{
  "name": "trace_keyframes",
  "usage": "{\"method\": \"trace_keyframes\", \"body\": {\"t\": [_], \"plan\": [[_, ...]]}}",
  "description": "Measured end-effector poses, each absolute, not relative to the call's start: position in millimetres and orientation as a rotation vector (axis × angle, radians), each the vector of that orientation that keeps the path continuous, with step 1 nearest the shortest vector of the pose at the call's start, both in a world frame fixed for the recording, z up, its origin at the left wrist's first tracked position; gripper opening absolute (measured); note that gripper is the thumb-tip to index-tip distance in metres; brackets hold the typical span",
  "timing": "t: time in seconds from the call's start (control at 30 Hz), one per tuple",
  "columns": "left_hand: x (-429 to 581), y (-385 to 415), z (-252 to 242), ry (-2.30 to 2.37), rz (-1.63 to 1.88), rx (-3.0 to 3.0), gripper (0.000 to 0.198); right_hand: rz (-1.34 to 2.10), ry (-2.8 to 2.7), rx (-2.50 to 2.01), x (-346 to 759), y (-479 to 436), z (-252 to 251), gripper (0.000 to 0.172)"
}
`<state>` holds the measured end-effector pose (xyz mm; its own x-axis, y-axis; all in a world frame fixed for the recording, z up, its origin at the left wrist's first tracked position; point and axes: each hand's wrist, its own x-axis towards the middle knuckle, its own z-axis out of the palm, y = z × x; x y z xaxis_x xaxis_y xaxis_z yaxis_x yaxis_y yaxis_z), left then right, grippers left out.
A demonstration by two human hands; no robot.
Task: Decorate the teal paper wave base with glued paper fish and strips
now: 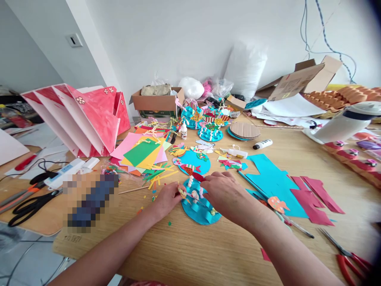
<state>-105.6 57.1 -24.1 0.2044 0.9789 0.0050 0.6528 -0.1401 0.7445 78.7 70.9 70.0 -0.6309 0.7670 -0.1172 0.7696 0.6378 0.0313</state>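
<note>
A blue paper-covered disc (196, 216) lies before me, with raised blue loops and pale curled pieces on it. At its left edge my left hand (166, 202) is closed, fingertips pinched beside a small yellowish curl (182, 193); what they grip is too small to make out. My right hand (228, 194) reaches over the disc from the right, its fingers closed on a red paper fish (198, 176) above the far edge. The right palm and thumb are hidden from view. Just behind sits a second blue disc (204, 165) with patterned paper fish on it.
Coloured paper sheets (141, 153) and cut strips lie left. Glue bottles (183, 131), a white marker (262, 144) and finished blue discs (210, 134) stand behind. Blue paper (276, 184), an orange fish (277, 204) and red-handled scissors (347, 254) are right; black scissors (32, 204) lie left.
</note>
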Motion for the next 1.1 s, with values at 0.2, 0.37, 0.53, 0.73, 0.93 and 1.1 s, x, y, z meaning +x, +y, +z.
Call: {"method": "trace_keyframes", "body": {"t": [0.2, 0.37, 0.53, 0.73, 0.93, 1.1], "plan": [[-105, 62, -27, 1.481, 0.691, 2.029, 0.008, -0.033, 2.743, 1.300, 78, 71, 68, 0.018], [-107, 64, -31, 1.358, 0.734, 2.043, 0.015, -0.069, 2.704, 1.310, 77, 69, 72, 0.019], [-108, 65, -34, 1.347, 0.766, 2.019, 0.015, -0.054, 2.679, 1.314, 76, 68, 73, 0.019], [-105, 67, -34, 1.380, 0.757, 2.010, 0.012, -0.040, 2.733, 1.293, 77, 70, 70, 0.019], [-104, 68, -33, 1.423, 0.771, 1.982, 0.016, -0.060, 2.699, 1.308, 75, 70, 74, 0.017], [-105, 68, -32, 1.410, 0.747, 2.013, 0.015, -0.051, 2.691, 1.311, 73, 69, 74, 0.018]]}}
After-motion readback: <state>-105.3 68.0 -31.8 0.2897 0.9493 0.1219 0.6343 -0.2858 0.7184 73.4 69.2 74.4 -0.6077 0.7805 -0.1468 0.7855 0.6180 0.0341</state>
